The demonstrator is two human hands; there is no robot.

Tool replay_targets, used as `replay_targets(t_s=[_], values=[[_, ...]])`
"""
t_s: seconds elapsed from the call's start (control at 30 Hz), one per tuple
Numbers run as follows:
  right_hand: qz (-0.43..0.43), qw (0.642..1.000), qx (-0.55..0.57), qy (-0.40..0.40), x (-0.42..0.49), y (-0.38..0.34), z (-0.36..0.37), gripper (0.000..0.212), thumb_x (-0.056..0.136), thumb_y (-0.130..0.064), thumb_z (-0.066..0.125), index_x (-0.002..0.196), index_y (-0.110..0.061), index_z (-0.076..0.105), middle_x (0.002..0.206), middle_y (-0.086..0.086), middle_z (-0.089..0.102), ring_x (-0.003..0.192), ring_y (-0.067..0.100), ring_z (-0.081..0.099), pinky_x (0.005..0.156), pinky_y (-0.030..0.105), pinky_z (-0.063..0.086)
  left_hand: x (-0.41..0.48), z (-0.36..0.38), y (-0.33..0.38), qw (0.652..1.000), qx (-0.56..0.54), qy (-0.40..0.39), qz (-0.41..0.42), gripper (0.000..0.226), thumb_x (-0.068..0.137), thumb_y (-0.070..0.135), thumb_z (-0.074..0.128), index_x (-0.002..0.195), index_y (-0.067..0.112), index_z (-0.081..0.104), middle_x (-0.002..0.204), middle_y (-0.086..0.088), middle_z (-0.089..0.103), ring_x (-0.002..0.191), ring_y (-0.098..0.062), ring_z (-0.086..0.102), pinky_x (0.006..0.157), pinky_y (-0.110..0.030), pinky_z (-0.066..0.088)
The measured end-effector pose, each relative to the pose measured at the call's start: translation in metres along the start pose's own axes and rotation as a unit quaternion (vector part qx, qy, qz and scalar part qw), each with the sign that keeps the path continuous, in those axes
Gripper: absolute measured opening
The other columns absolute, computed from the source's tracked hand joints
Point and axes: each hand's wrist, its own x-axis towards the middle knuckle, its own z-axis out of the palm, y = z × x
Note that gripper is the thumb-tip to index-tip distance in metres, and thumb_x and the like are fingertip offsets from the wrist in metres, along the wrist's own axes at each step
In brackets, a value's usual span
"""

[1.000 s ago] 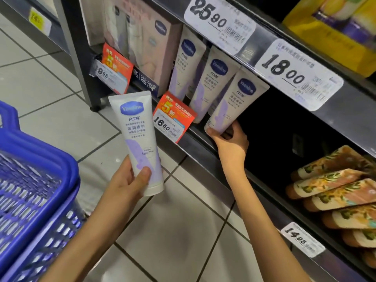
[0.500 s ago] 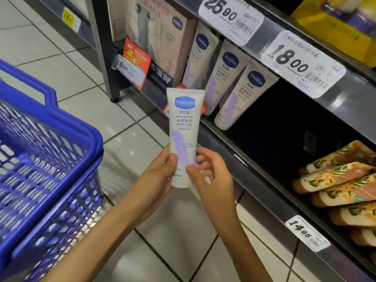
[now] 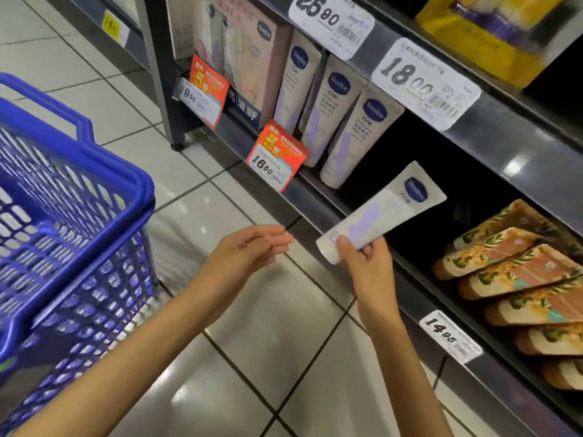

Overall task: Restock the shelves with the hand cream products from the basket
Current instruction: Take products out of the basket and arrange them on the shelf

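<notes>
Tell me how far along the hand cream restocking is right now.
Done: three white tubes already stand in a row on the shelf. In hand: the right hand grips another tube by its cap end, angled toward the dark gap beside that row; the left hand is empty. Left: seating this tube. The basket's contents can't be seen.

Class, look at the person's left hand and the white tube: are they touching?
Apart. The head view shows floor tile between the open left hand and the white tube, which only the right hand holds.
</notes>
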Motion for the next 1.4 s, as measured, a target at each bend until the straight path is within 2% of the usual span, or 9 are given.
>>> replay_targets(t_s=[0.13, 0.23, 0.47, 0.77, 1.0, 1.07, 1.17, 1.3, 1.4], values=[[-0.081, 0.992, -0.003, 0.097, 0.034, -0.012, -0.014, 0.035, 0.084, -0.004, 0.061, 0.115, -0.015, 0.051, 0.108, 0.001, 0.063, 0.09, -0.005, 0.064, 0.076, 0.006, 0.048, -0.002, -0.005, 0.003, 0.998, -0.021, 0.058, -0.002, 0.021, 0.09, 0.005, 0.049, 0.09, 0.016, 0.066, 0.085, 0.004, 0.075, 0.086, -0.007, 0.069, 0.075, -0.015, 0.051], [-0.115, 0.983, -0.01, 0.143, 0.061, -0.013, -0.016, 0.04, 0.081, -0.001, 0.064, 0.116, -0.016, 0.051, 0.104, -0.001, 0.062, 0.093, 0.002, 0.062, 0.078, 0.009, 0.048, -0.003, -0.006, 0.004, 0.996, -0.035, 0.08, -0.007, 0.021, 0.091, 0.004, 0.047, 0.09, 0.015, 0.065, 0.081, 0.004, 0.075, 0.082, -0.005, 0.069, 0.07, -0.01, 0.053], [-0.125, 0.982, -0.072, 0.123, 0.088, 0.008, -0.011, 0.044, 0.077, -0.003, 0.067, 0.117, -0.017, 0.054, 0.1, -0.007, 0.063, 0.09, 0.0, 0.061, 0.082, 0.015, 0.047, -0.006, -0.01, 0.001, 0.995, -0.027, 0.092, -0.023, 0.024, 0.09, 0.002, 0.045, 0.088, 0.014, 0.065, 0.079, 0.005, 0.075, 0.077, -0.003, 0.07, 0.067, -0.009, 0.053], [-0.119, 0.975, -0.135, 0.132, 0.099, 0.009, -0.006, 0.045, 0.076, -0.005, 0.07, 0.119, -0.008, 0.054, 0.1, -0.002, 0.062, 0.091, 0.009, 0.061, 0.069, -0.002, 0.044, -0.005, -0.01, -0.002, 0.996, -0.012, 0.079, -0.027, 0.023, 0.089, 0.004, 0.047, 0.09, 0.016, 0.067, 0.086, 0.003, 0.075, 0.084, -0.006, 0.07, 0.077, -0.021, 0.046], [-0.175, 0.953, -0.122, 0.214, 0.029, -0.013, 0.015, 0.046, 0.084, -0.013, 0.065, 0.126, -0.007, 0.048, 0.12, 0.005, 0.053, 0.113, 0.013, 0.053, 0.098, 0.022, 0.044, -0.047, 0.003, 0.039, 0.998, -0.005, 0.066, -0.02, 0.025, 0.092, 0.005, 0.044, 0.091, 0.016, 0.066, 0.087, 0.002, 0.075, 0.091, -0.011, 0.068, 0.078, -0.018, 0.052], [-0.203, 0.97, -0.047, 0.128, -0.013, -0.025, 0.047, 0.034, 0.086, -0.01, 0.061, 0.118, -0.011, 0.052, 0.113, 0.004, 0.056, 0.106, 0.01, 0.056, 0.094, 0.024, 0.046, -0.084, -0.003, 0.065, 0.999, 0.008, 0.033, 0.038, 0.022, 0.091, 0.009, 0.048, 0.089, 0.018, 0.068, 0.09, 0.001, 0.075, 0.089, -0.01, 0.069, 0.079, -0.016, 0.053], [-0.228, 0.966, 0.004, -0.118, -0.065, -0.061, 0.109, 0.025, 0.086, -0.009, 0.057, 0.107, -0.022, 0.056, 0.102, 0.001, 0.062, 0.094, 0.007, 0.061, 0.084, 0.014, 0.045, -0.143, -0.038, 0.103, 0.989, 0.055, 0.058, 0.125, 0.026, 0.083, 0.018, 0.047, 0.089, 0.017, 0.072, 0.092, -0.001, 0.074, 0.09, -0.011, 0.069, 0.082, -0.018, 0.053], [-0.243, 0.88, -0.035, -0.406, -0.104, -0.1, 0.197, 0.017, 0.089, -0.012, 0.055, 0.102, -0.023, 0.057, 0.097, -0.002, 0.064, 0.092, 0.006, 0.062, 0.08, 0.013, 0.046, -0.218, -0.124, 0.129, 0.956, 0.096, 0.225, 0.162, 0.024, 0.081, 0.016, 0.046, 0.087, 0.016, 0.07, 0.09, -0.002, 0.075, 0.089, -0.012, 0.07, 0.08, -0.018, 0.053], [-0.24, 0.777, -0.193, -0.549, -0.12, -0.098, 0.256, 0.017, 0.089, -0.012, 0.057, 0.105, -0.014, 0.06, 0.096, 0.0, 0.065, 0.089, 0.008, 0.06, 0.08, 0.015, 0.046, -0.265, -0.201, 0.12, 0.916, 0.163, 0.355, 0.093, 0.019, 0.088, 0.008, 0.047, 0.09, 0.014, 0.065, 0.088, 0.0, 0.074, 0.089, -0.011, 0.068, 0.089, -0.023, 0.052]])
